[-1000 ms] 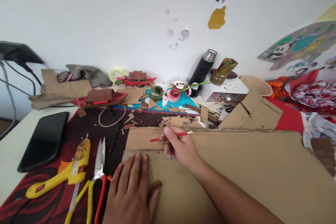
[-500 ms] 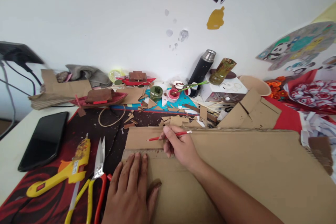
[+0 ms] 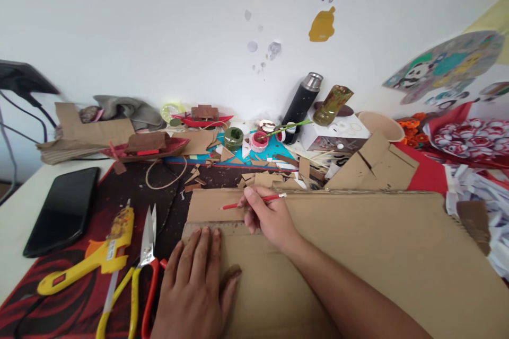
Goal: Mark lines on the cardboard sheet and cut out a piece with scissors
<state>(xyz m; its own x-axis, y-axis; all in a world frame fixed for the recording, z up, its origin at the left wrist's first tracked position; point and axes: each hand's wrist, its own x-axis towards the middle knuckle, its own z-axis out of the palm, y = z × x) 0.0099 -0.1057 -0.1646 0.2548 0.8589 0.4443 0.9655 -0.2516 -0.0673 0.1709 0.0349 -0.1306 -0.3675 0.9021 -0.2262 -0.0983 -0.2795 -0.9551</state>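
A large sheet of brown cardboard (image 3: pixel 374 233) lies flat in front of me. My left hand (image 3: pixel 194 280) rests on it palm down, fingers stretched out, with the fingertips on a clear ruler (image 3: pixel 233 228) laid along the cardboard near its far edge. Between the fingers of my right hand (image 3: pixel 270 217) is a red pencil (image 3: pixel 230 205), held slantwise with its tip pointing left, over the strip of cardboard beyond the ruler. Whether the tip touches the cardboard I cannot tell.
On the left lie scissors (image 3: pixel 148 254), a yellow glue gun (image 3: pixel 107 254) and a black phone (image 3: pixel 63 212). Behind the sheet are cardboard scraps (image 3: pixel 268 180), model boats (image 3: pixel 147 147), a green paint jar (image 3: pixel 233 138), a pink paint jar (image 3: pixel 260 140) and a black flask (image 3: pixel 301 100). Wrapped flowers (image 3: pixel 469 135) stand right.
The whole view has shifted slightly, so everything sits a little further left and up. Both hands keep nearly the same pose, and the pencil stays in my right hand.
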